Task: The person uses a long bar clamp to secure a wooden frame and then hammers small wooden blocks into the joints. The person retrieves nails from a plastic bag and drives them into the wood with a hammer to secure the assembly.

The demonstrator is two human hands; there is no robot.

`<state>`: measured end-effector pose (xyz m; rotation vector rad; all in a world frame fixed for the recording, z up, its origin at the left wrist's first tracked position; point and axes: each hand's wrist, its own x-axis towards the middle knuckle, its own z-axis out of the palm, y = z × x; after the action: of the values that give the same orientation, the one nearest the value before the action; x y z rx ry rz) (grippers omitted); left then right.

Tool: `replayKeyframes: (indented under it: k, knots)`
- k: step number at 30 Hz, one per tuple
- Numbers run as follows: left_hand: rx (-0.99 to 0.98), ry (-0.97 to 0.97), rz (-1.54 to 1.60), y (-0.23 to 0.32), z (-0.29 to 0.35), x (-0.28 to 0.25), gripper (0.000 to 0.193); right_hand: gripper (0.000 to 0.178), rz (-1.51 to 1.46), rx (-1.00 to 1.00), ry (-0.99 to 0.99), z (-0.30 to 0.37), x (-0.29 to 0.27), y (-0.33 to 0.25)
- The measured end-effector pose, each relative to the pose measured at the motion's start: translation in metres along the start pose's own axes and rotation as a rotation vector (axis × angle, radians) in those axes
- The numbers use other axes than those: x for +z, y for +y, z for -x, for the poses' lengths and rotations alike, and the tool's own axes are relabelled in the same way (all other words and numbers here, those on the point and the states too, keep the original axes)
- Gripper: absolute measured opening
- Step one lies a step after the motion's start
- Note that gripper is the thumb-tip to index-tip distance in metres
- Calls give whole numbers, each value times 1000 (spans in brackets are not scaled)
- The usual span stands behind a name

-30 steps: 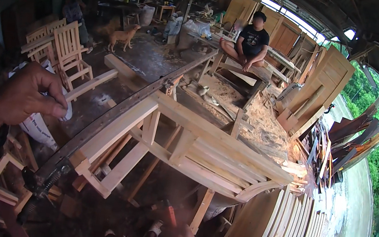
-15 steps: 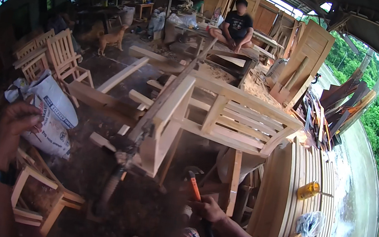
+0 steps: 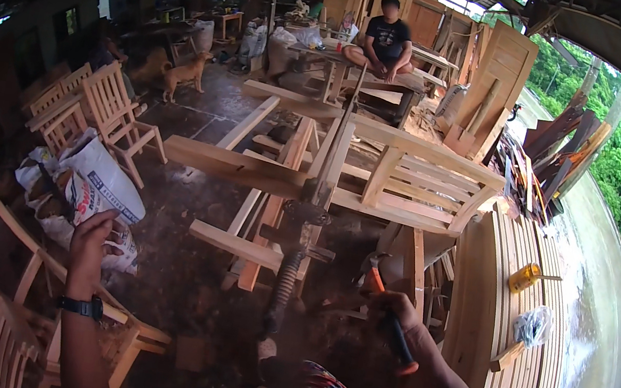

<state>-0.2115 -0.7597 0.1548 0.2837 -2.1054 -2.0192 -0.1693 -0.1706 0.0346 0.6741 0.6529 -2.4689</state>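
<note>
My right hand (image 3: 399, 308) is closed round the orange and black handle of a claw hammer (image 3: 378, 281), its metal head pointing up and away from me. To the left, my left hand (image 3: 91, 243), with a dark watch on its wrist, is raised with loosely curled fingers and nothing visible in them. Between my hands lies a long bar clamp (image 3: 319, 191), its threaded screw (image 3: 284, 286) toward me. It runs along a pale wooden frame with a slatted panel (image 3: 425, 181). Where the clamp's jaws touch the wood is hard to make out.
Planks (image 3: 504, 319) are stacked at the right, bearing a yellow-handled screwdriver (image 3: 524, 278) and a plastic bag (image 3: 532, 327). Wooden chairs (image 3: 111, 104) and white sacks (image 3: 100, 179) stand left. A dog (image 3: 183, 77) is farther back. Another person (image 3: 387, 43) sits beyond the frame.
The view has shifted. My left hand has come inward and its fingers have loosened. My right hand still grips the hammer, now showing more of its handle. The clamp appears more upright in view.
</note>
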Motion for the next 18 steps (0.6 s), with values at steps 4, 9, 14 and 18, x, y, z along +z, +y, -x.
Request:
replayKeyframes:
  k: [4, 9, 14, 18]
  knots:
    - [19, -56, -41, -6, -44, 15, 37, 5, -25, 36, 42, -29, 8, 2]
    - [140, -186, -219, 38, -115, 43, 40, 13, 25, 25, 52, -74, -18, 23]
    - [286, -362, -379, 71, -204, 99, 40, 23, -67, -110, 42, -57, 23, 15]
    - [301, -626, -537, 95, -253, 167, 38, 39, 27, -468, 12, -10, 69, -11]
